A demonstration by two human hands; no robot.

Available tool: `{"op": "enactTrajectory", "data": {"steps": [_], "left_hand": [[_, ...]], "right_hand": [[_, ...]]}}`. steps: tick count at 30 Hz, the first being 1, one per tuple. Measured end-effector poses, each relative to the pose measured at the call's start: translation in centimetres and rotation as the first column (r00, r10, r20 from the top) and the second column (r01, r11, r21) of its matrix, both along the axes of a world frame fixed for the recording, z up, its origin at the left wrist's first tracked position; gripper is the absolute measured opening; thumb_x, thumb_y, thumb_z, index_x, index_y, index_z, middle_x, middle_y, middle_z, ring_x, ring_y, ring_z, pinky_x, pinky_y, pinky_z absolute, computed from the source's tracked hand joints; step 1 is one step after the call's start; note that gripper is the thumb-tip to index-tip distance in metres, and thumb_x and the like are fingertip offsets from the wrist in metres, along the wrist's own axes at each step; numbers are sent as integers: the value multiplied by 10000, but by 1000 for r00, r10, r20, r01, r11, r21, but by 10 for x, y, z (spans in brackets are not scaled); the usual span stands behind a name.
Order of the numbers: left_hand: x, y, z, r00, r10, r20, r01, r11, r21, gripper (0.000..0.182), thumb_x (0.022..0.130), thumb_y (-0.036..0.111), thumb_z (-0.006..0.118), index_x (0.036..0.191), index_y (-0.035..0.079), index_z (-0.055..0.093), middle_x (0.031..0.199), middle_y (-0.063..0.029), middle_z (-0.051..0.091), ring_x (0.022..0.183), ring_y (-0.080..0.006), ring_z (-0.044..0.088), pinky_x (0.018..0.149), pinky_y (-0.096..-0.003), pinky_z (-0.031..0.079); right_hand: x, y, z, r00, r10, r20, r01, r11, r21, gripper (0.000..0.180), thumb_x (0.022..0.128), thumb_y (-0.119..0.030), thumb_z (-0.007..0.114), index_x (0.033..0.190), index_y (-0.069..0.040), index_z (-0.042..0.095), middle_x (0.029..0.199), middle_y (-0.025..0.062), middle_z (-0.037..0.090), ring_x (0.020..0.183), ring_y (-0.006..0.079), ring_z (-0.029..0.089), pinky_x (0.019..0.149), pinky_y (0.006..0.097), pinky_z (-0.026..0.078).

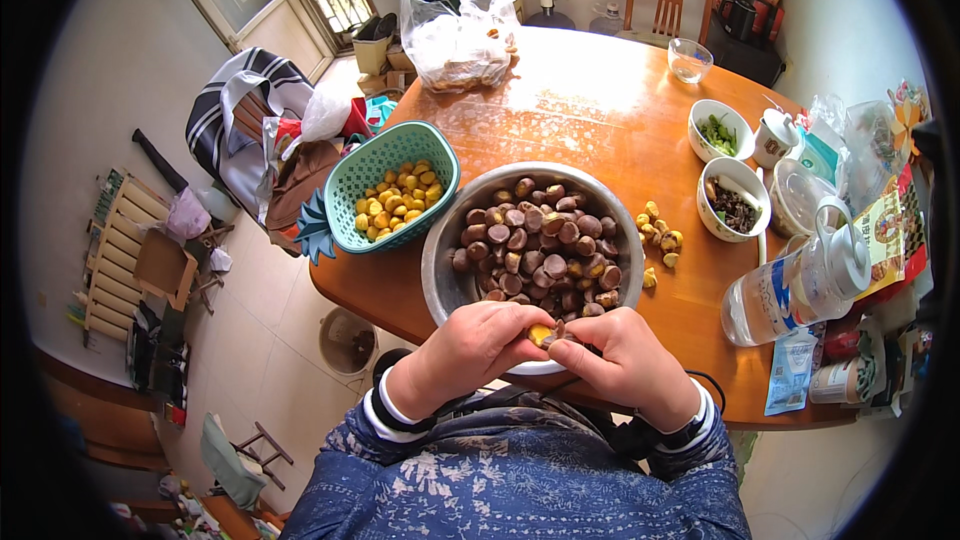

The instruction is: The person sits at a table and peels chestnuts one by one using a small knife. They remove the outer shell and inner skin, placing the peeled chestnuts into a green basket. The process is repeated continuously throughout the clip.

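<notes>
Between my two hands is a partly peeled chestnut (539, 334), its yellow flesh bare on the left and dark shell on the right. My left hand (480, 341) pinches the yellow side. The thumb and fingers of my right hand (626, 356) grip the brown shell. Both hands are over the near rim of a round steel bowl (433, 262), which is full of brown chestnuts (555, 266) in their shells. To its left, a teal pineapple-shaped basket (349, 199) contains peeled yellow chestnuts (390, 206). Several yellow pieces (664, 236) lie on the wood right of the bowl.
The wooden table (585, 112) carries a plastic bag (461, 45) at the far left. Along the right are a glass bowl (690, 61), bowls of greens (720, 131) and dark food (733, 202), a plastic jug (780, 296) and packets. A bin (347, 341) stands on the floor.
</notes>
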State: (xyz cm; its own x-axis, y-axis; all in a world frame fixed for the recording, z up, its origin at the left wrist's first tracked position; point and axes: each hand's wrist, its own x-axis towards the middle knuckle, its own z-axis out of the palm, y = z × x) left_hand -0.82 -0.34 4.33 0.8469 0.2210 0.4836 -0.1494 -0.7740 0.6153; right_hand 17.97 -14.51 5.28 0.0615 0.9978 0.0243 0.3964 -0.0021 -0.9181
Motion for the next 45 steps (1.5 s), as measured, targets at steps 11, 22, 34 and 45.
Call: {"op": "enactTrajectory", "data": {"steps": [11, 22, 34, 45], "left_hand": [[1, 1, 1, 999, -27, 24, 27, 1000, 7, 336, 907, 210, 805, 1158, 29, 673, 946, -122, 729, 843, -313, 727, 750, -387, 578], [-4, 2, 2, 994, 46, -103, -33, 992, 125, 326, 917, 235, 797, 1134, 22, 680, 969, -137, 737, 846, -336, 724, 745, -395, 580], [0, 1, -5, 996, 81, 36, -72, 975, -208, 258, 1038, 182, 687, 1229, 13, 645, 957, -85, 705, 817, -197, 689, 736, -298, 535], [19, -27, -23, 992, -124, 19, 3, -127, -992, 425, 1171, 388, 364, 1326, 43, 559, 1111, -71, 648, 939, -123, 671, 815, -279, 582]], "right_hand": [[1, 1, -6, 992, 28, -124, -29, 1000, -7, 400, 992, -378, 710, 826, -16, 742, 614, 151, 615, 531, 226, 591, 557, 349, 470], [1, 1, 3, 995, 84, -61, -85, 996, -24, 384, 980, -367, 707, 807, -26, 741, 622, 178, 608, 553, 315, 623, 564, 382, 486], [1, 2, -3, 990, -138, -4, 137, 979, 153, 295, 918, -298, 776, 799, -32, 730, 636, 158, 615, 571, 321, 627, 547, 386, 475], [-8, 7, -10, 902, -275, 334, 153, 925, 348, 199, 802, -245, 824, 795, -91, 698, 673, 95, 667, 621, 291, 679, 552, 394, 523]]}}
